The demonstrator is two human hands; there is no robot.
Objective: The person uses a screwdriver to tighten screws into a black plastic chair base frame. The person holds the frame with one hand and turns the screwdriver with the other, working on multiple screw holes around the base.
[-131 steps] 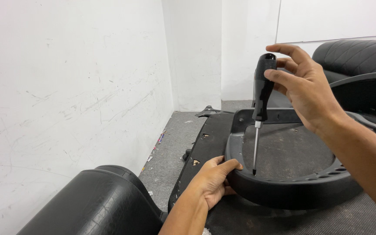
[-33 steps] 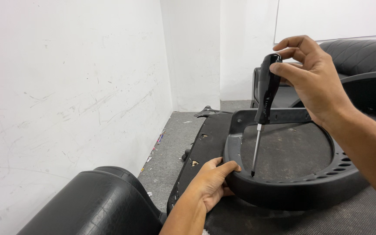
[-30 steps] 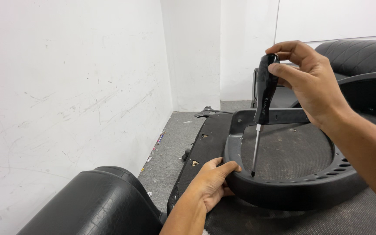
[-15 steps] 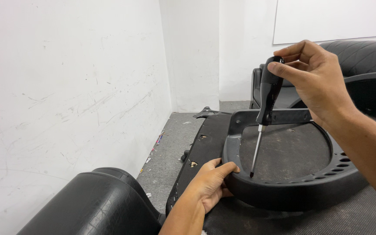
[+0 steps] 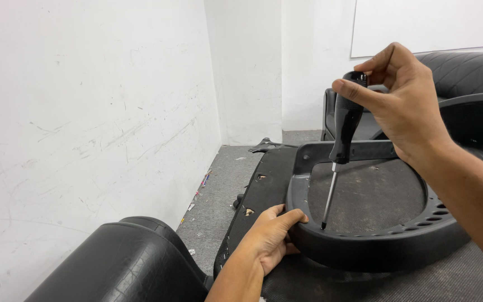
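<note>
2 hands: right hand (image 5: 403,106) pinches screwdriver (image 5: 343,128), left hand (image 5: 269,237) grips black frame (image 5: 364,251).

Screwdriver (image 5: 343,134) upright inside ring frame (image 5: 364,249)

Bright, even light off your white walls (image 5: 102,112); shadows soft. Faint sheen on black cushion (image 5: 124,263). Your view is sharp throughout, no motion blur, slight wide-angle stretch at edges.
</note>
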